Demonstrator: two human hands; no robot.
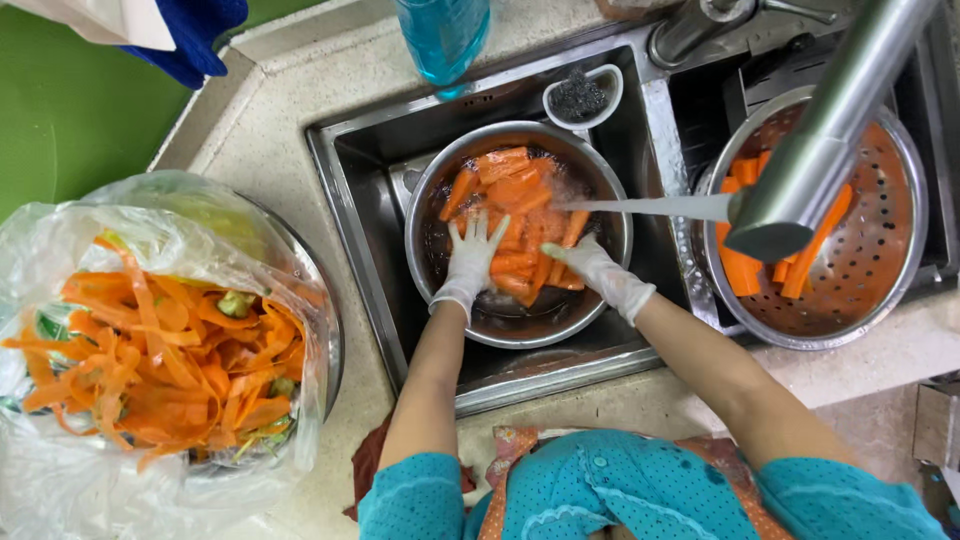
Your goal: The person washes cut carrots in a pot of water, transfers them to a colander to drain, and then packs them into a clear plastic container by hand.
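Observation:
A steel bowl [440, 190] stands in the left sink basin, full of water and peeled carrots [510, 175]. My left hand [472, 252], in a white glove, lies flat on the carrots with fingers spread. In the same kind of glove, my right hand [590, 265] rests on the carrots at the bowl's right side, fingers loosely curled; whether it grips one is unclear. Water [650, 206] streams from the steel tap [820, 140] into the bowl.
A perforated steel colander [890, 260] with more carrots sits in the right basin. At the left, a bowl lined with a clear plastic bag [60, 250] holds carrot peelings [170, 350]. A small dish with a steel scourer [580, 97] and a blue bottle [442, 35] stand behind the sink.

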